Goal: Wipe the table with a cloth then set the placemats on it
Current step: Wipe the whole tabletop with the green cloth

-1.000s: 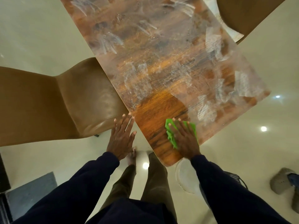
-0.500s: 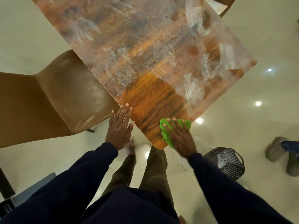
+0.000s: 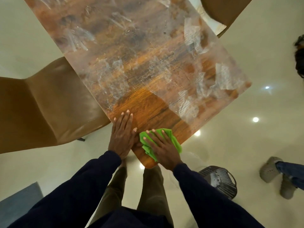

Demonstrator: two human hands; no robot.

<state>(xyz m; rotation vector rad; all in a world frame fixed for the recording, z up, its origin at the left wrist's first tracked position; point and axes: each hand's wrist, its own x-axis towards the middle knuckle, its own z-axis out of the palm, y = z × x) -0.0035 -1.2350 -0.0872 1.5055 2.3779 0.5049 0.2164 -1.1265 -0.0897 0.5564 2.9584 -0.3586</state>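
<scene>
A wooden table point(image 3: 148, 71) stretches away from me, most of its top smeared with whitish streaks; a patch near the close corner shows clean brown grain. My right hand point(image 3: 162, 148) lies flat on a crumpled green cloth point(image 3: 174, 140) at that near corner, fingers spread over it. My left hand point(image 3: 122, 137) rests palm down on the table's left edge, right beside the cloth, fingers apart and holding nothing. No placemats are in view.
A tan leather chair point(image 3: 46, 106) stands against the table's left side, and another tan chair point(image 3: 225, 10) at the far right. On the glossy floor a dark slatted basket point(image 3: 218, 180) sits right of my legs. Another person's feet point(image 3: 276, 175) stand at the right.
My left hand has moved from beside the chair onto the table edge. The right hand with the cloth has slid back toward the near corner and to the left, close to the left hand.
</scene>
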